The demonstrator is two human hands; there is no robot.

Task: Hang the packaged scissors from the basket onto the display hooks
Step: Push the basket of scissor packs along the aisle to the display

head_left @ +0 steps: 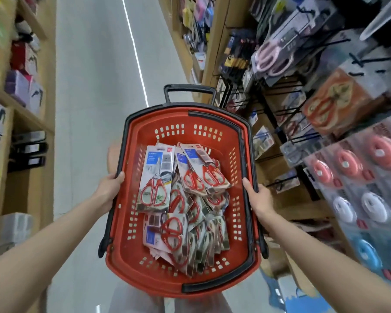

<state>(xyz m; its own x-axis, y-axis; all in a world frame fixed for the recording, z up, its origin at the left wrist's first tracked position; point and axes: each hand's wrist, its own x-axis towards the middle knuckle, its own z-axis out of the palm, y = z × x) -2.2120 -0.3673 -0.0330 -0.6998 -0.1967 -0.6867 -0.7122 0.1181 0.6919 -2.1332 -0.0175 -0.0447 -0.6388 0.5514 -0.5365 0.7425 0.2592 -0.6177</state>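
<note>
A red plastic basket [131,249] with black rim and handles is held up in front of me, above the aisle floor. It is filled with several packaged scissors [156,179] with red handles on printed cards, lying in a loose heap. My left hand [107,189] grips the basket's left rim, thumb over the edge. My right hand [259,197] grips the right rim the same way. Black display hooks [287,114] stick out from the shelving at the right, some bare, some carrying goods.
Wooden shelves with boxed goods line the left side [20,105]. The right display holds pink scissors [273,57], an orange scissors pack [334,102] and coloured tape-like items [357,177]. A grey aisle floor [88,86] with a white line runs ahead.
</note>
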